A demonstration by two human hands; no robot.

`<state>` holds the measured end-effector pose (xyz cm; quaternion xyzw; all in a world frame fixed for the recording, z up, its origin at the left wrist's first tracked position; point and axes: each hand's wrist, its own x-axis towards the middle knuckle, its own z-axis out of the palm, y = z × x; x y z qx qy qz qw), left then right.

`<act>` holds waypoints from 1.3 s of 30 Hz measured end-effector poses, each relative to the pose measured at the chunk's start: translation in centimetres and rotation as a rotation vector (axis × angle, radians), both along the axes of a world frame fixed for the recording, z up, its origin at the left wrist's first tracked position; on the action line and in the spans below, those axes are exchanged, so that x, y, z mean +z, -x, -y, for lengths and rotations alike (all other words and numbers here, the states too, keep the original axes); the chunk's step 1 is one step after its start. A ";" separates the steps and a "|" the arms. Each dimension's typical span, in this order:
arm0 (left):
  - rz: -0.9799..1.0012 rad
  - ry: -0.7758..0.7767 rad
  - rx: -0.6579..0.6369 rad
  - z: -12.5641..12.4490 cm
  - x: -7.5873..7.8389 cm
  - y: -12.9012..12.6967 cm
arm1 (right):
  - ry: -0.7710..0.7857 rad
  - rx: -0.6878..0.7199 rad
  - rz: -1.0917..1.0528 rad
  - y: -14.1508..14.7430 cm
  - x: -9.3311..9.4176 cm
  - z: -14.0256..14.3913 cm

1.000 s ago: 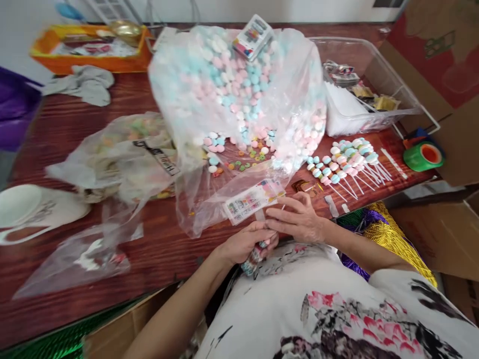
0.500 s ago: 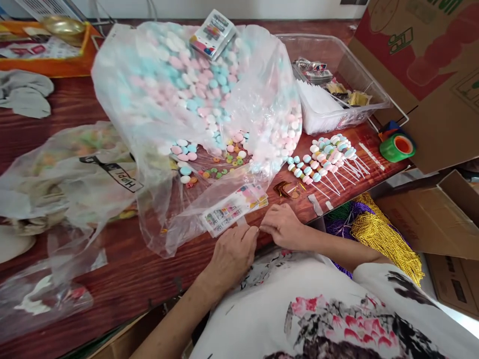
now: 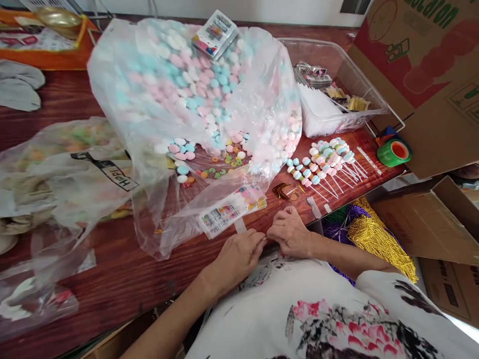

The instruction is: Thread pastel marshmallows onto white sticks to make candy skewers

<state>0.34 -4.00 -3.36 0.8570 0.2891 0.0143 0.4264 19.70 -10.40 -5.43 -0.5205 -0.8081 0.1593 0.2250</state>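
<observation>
while both hands meet at table edge (image 3: 112, 279), left hand (image 3: 239, 257) and right hand (image 3: 290, 234) pinch together on small clear wrapper (image 3: 240, 225), fingertips touching; what sits inside wrapper hidden. wrapper just below label card (image 3: 232, 211), near person's lap. judgement: keep pinch tight near wrapper mouth, work close to body, avoid snagging big candy bag (image 3: 194, 99). counts: two hands; finished candy sticks (image 3: 325, 159), roughly a dozen, overlap blocks exact count; one green tape roll (image 3: 393, 152); one clear tub (image 3: 337, 94); two label cards seen.
</observation>
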 end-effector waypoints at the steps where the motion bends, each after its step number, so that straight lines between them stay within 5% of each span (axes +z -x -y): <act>1: -0.012 -0.145 0.003 0.3 -0.2 0.1 | 0.034 -0.017 -0.010 -0.3 0.2 -0.2; 3: -0.007 -0.281 0.027 0.8 -0.7 0.7 | 0.038 -0.066 -0.036 -1.6 0.8 -0.7; 6: 0.124 -0.236 0.151 0.8 -1.4 2.0 | -0.077 -0.241 -0.011 -4.6 1.4 -1.7; 9: 0.292 -0.008 0.363 0.4 -1.5 2.7 | -0.163 -0.288 0.167 -6.4 1.0 -2.6; 14: 0.374 0.553 0.815 0.3 -1.0 2.1 | -0.203 -0.122 0.390 -5.1 -0.7 -3.8; 17: 0.388 0.741 0.924 0.6 -0.8 1.8 | -0.214 -0.086 0.422 -4.4 -1.5 -4.3; 22: 0.425 0.770 0.931 1.1 -0.8 1.8 | -0.219 -0.022 0.352 -4.0 -0.9 -4.0; 29: 0.522 0.559 0.890 0.7 -1.2 0.1 | -0.270 -0.043 -0.168 0.7 2.5 -2.6; 34: 0.586 0.377 0.783 0.6 -1.1 -0.4 | -0.240 -0.156 -0.248 4.0 1.9 -3.2; 39: 0.557 0.325 0.715 0.8 -1.2 0.3 | -0.162 -0.128 -0.346 3.9 0.7 -3.6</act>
